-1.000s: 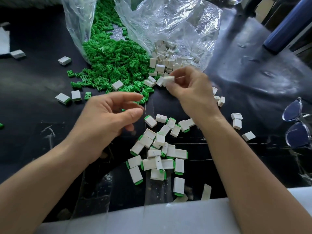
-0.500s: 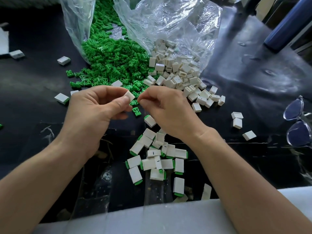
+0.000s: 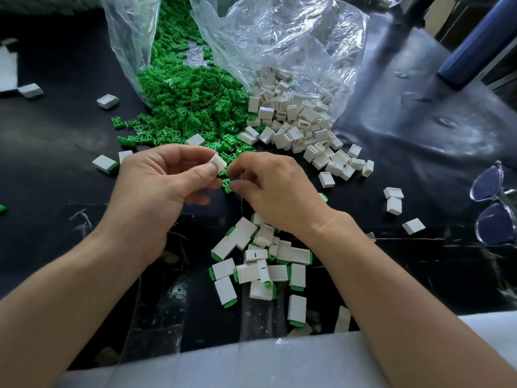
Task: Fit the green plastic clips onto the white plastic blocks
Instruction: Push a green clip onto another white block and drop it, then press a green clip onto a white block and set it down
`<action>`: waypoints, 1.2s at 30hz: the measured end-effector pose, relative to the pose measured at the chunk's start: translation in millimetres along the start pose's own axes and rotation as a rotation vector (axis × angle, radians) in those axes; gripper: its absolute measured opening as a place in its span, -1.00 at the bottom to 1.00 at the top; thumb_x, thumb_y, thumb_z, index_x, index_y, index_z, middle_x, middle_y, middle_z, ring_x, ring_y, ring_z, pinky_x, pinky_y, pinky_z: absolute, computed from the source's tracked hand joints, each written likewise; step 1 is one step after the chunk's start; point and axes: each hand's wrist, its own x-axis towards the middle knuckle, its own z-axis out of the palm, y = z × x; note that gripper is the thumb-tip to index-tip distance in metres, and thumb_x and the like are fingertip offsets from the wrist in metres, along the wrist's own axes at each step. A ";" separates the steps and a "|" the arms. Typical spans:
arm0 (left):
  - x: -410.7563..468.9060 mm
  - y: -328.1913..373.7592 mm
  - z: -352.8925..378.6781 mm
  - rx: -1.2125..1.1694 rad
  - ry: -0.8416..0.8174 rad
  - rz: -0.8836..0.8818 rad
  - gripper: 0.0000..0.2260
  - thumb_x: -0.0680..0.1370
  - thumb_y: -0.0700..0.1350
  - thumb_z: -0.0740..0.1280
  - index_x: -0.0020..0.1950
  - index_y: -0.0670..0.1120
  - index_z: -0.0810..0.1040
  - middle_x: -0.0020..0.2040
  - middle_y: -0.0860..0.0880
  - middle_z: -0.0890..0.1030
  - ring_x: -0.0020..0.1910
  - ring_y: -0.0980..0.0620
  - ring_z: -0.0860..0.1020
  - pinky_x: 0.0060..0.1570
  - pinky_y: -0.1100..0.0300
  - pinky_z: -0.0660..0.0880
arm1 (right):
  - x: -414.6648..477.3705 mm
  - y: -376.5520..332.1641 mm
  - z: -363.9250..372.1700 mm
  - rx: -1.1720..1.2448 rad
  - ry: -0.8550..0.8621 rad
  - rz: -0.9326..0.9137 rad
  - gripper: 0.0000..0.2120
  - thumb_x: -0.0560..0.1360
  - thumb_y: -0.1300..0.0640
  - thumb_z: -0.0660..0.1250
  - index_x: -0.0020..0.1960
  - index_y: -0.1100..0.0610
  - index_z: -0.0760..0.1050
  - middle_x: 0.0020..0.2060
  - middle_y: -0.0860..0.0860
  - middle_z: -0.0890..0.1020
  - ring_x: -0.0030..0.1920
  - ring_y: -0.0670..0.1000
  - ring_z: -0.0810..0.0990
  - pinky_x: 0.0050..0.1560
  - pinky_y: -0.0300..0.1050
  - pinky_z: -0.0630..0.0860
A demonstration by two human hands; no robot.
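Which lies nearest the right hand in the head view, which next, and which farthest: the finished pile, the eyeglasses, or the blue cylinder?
1. The finished pile, just below the right hand, toward the person.
2. The eyeglasses, at the table's right edge.
3. The blue cylinder, far top right.

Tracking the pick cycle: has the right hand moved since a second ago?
Yes. The right hand has pulled back from the pile of white blocks, nearer the person and toward the left hand.
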 end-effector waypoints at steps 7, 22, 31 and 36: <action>-0.3 -0.2 0.5 -0.028 -0.027 -0.023 -0.84 0.25 -0.17 0.36 -0.19 -0.07 0.58 -0.33 0.05 0.67 -0.33 0.11 0.65 -0.38 0.33 0.55 | 0.9 -1.6 0.9 -0.105 -0.092 -0.047 -0.81 0.50 0.14 0.31 0.10 0.05 0.53 -0.10 -0.05 0.37 0.02 0.03 0.46 0.01 -0.05 0.40; -0.8 -0.8 1.1 0.019 -0.056 -0.043 -0.85 0.40 -0.35 0.37 -0.17 -0.11 0.60 -0.37 0.05 0.65 -0.37 0.16 0.61 -0.41 0.36 0.51 | -2.4 0.9 -20.5 0.598 0.052 0.103 -0.80 0.49 0.29 0.32 -0.20 0.01 0.52 -0.33 -0.02 0.61 -0.36 -0.17 0.57 -0.31 -0.32 0.50; -1.8 0.6 1.2 0.034 -0.079 -0.052 -0.86 0.27 -0.20 0.40 -0.20 -0.09 0.61 -0.37 0.02 0.65 -0.36 0.15 0.61 -0.41 0.35 0.51 | -4.5 -4.5 -19.0 0.568 0.028 0.069 -0.83 0.48 0.30 0.32 -0.19 0.04 0.52 -0.35 -0.07 0.57 -0.34 -0.14 0.55 -0.28 -0.35 0.46; -2.3 0.8 0.1 0.021 -0.081 -0.048 -0.84 0.22 -0.17 0.40 -0.22 -0.08 0.61 -0.38 0.01 0.65 -0.38 0.14 0.61 -0.42 0.36 0.50 | -5.5 -5.2 -20.0 0.510 0.029 0.053 -0.86 0.47 0.27 0.33 -0.17 0.05 0.53 -0.36 -0.11 0.55 -0.28 -0.12 0.54 -0.22 -0.29 0.46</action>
